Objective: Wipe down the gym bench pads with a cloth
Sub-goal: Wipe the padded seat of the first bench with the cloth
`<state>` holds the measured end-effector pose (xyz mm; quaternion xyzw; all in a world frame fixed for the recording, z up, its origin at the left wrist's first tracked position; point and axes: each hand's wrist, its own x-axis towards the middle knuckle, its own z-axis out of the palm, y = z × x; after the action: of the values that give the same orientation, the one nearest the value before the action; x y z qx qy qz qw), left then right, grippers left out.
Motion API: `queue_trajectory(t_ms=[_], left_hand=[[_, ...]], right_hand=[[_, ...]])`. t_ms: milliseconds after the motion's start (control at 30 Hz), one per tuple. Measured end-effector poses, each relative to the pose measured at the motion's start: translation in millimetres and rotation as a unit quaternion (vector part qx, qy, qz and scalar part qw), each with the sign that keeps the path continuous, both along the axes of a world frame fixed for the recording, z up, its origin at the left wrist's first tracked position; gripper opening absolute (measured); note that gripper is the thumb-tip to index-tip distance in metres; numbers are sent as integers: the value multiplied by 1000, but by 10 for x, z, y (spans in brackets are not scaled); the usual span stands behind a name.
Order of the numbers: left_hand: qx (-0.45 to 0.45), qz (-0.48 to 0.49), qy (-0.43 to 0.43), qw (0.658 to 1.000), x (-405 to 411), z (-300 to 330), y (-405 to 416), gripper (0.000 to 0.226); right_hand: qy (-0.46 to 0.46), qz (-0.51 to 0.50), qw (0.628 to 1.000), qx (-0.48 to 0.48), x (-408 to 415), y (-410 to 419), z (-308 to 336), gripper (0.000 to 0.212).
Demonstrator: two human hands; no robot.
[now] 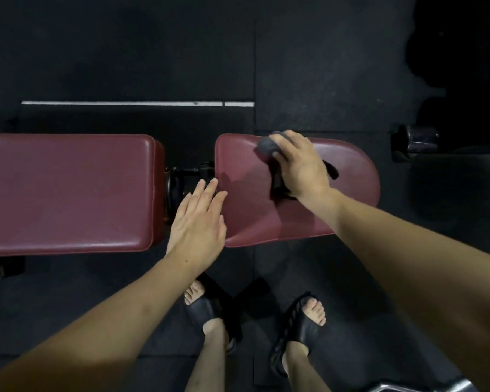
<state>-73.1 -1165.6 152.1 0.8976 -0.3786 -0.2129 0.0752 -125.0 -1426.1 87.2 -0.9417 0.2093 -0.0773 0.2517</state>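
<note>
Two dark red bench pads lie side by side below me: a long back pad (68,193) on the left and a shorter seat pad (351,176) on the right. My right hand (300,165) presses a dark grey cloth (266,145) onto the seat pad near its far edge, fingers curled over the bunched cloth. A strip of the cloth sticks out past my wrist. My left hand (198,219) lies flat with straight fingers over the gap, its fingertips touching the seat pad's left edge.
Black metal hinge hardware (187,174) sits in the gap between the pads. The floor is black rubber matting with a white line (125,103) beyond the bench. My sandalled feet (303,321) stand close to the bench. A dark bar end (416,140) juts in at right.
</note>
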Motion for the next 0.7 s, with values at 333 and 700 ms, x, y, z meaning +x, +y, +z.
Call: queue_trajectory(t_ms=[333, 700], left_hand=[[2, -42, -12, 999, -134, -76, -291, 55], [-10, -6, 17, 1000, -151, -142, 22, 54]], right_hand=[[55, -184, 981, -9, -900, -533, -33, 39], [8, -351, 936, -18, -952, 398, -62, 40]])
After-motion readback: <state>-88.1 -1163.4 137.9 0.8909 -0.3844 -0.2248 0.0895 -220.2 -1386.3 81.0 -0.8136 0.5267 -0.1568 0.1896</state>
